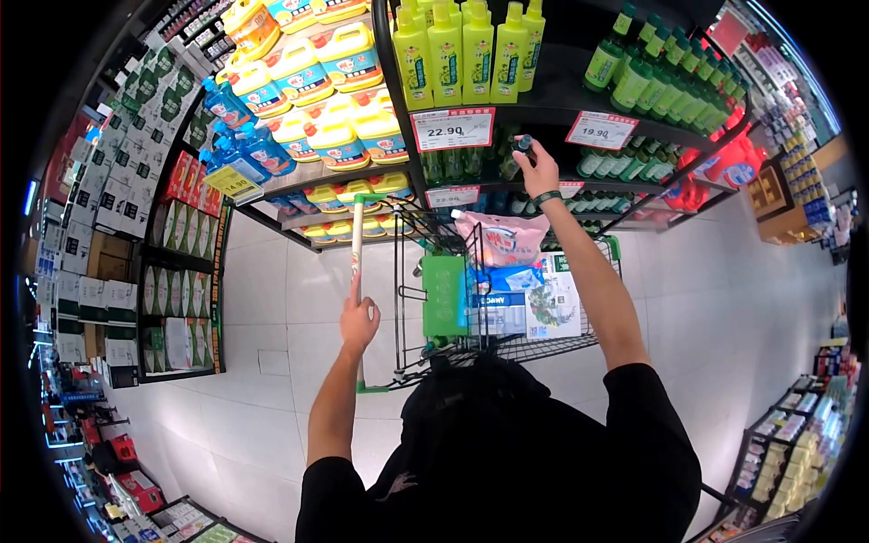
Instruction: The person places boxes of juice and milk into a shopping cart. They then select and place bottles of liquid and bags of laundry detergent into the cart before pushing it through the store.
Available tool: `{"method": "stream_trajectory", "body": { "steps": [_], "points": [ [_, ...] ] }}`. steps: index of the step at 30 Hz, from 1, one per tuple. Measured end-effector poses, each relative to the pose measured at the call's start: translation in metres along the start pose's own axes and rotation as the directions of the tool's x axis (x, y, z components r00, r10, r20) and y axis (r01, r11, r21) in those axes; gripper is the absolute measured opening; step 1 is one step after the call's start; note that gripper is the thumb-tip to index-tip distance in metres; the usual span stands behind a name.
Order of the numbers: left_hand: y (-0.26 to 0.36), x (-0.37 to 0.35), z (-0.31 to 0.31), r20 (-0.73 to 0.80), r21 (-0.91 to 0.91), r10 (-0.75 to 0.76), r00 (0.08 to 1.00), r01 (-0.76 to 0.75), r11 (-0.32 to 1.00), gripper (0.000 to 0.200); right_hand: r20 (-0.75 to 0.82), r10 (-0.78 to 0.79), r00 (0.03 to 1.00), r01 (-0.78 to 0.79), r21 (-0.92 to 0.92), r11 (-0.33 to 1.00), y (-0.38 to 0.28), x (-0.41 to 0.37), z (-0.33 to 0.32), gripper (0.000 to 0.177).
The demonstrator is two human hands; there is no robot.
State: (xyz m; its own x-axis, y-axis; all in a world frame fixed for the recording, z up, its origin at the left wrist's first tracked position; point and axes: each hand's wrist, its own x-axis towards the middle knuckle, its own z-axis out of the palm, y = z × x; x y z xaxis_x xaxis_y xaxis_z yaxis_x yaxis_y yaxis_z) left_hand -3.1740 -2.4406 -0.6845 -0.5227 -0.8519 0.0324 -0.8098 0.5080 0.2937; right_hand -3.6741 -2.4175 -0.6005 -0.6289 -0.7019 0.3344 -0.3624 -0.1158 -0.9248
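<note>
My right hand (pixel 537 169) reaches to the shelf and is closed on the dark cap of a green bottle (pixel 523 145), just below the 22.90 price sign (pixel 454 128). My left hand (pixel 359 323) rests on the pale handle bar (pixel 357 249) of a shopping cart, its fingers wrapped round it. Inside the wire cart (pixel 409 291) lie a pink bag (pixel 505 239), a blue pack (pixel 509 279) and a white box with a printed picture (pixel 553 308). A green panel (pixel 444 294) is at the cart's left side.
Yellow-green bottles (pixel 445 59) stand on the upper shelf, with green bottles (pixel 635 81) to their right. Yellow jugs (pixel 342 136) and blue bottles (pixel 262 154) fill the shelves at left. A rack of boxes (pixel 184 271) stands farther left, another rack (pixel 787 452) at lower right.
</note>
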Motion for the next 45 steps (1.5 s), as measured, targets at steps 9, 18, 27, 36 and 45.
{"method": "stream_trajectory", "body": {
  "steps": [9,18,27,36,45],
  "points": [
    [0.002,-0.001,-0.002,-0.046,0.012,0.029,0.999,-0.028,1.0,0.005,-0.016,-0.167,0.986,0.156,-0.286,0.946,0.048,0.023,0.038,0.043],
    [0.002,-0.002,-0.002,-0.041,0.017,0.031,0.999,-0.03,0.999,0.008,-0.023,-0.092,0.996,0.075,-0.395,0.916,0.036,0.035,0.043,0.046],
    [0.0,0.0,-0.001,-0.033,0.01,0.035,0.999,-0.034,0.999,0.008,-0.285,0.003,0.959,-0.009,-0.02,1.0,0.037,-0.02,0.033,0.034],
    [0.003,0.004,0.001,-0.017,0.016,0.005,1.0,-0.004,1.0,0.009,0.041,0.289,0.956,-0.274,-0.214,0.938,0.148,-0.248,0.063,0.009],
    [0.007,0.006,0.0,-0.116,0.053,0.108,0.987,-0.103,0.993,0.01,0.422,0.875,0.238,-0.963,0.217,0.158,0.381,-0.348,0.143,0.06]
  ]
}}
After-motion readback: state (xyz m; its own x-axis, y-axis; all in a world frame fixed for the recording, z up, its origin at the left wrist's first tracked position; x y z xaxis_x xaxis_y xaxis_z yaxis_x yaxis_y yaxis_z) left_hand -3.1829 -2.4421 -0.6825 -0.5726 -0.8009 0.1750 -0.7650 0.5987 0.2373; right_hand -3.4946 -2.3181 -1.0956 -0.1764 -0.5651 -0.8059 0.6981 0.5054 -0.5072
